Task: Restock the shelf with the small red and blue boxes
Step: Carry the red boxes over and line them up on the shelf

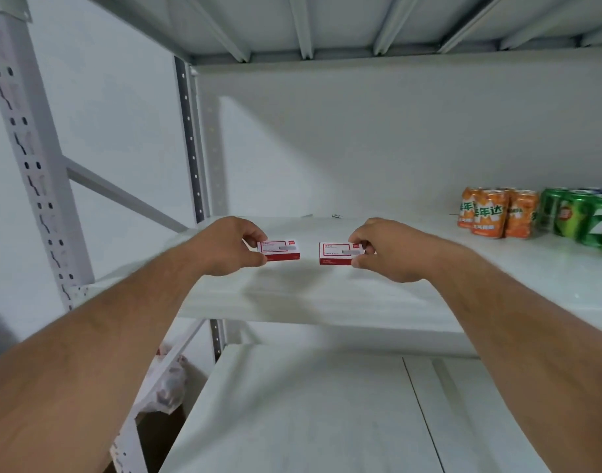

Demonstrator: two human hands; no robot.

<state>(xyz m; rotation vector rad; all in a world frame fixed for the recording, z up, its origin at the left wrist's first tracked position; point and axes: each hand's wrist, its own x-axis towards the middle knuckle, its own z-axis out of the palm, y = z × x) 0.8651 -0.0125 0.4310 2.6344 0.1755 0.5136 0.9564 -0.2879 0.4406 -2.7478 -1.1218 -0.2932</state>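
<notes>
Red-and-white box (281, 250) is pinched at its end by the left hand (229, 245); a matching second box (338, 253) is pinched by the right hand (388, 249). Both sit low over the white shelf (326, 295). Orange cans (494, 213) and green cans (582, 218) stand at three o'clock.

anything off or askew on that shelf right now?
Nothing stands out. The left hand and right hand each hold a small red-and-white box level over the white metal shelf; orange cans and green cans stand upright.
</notes>
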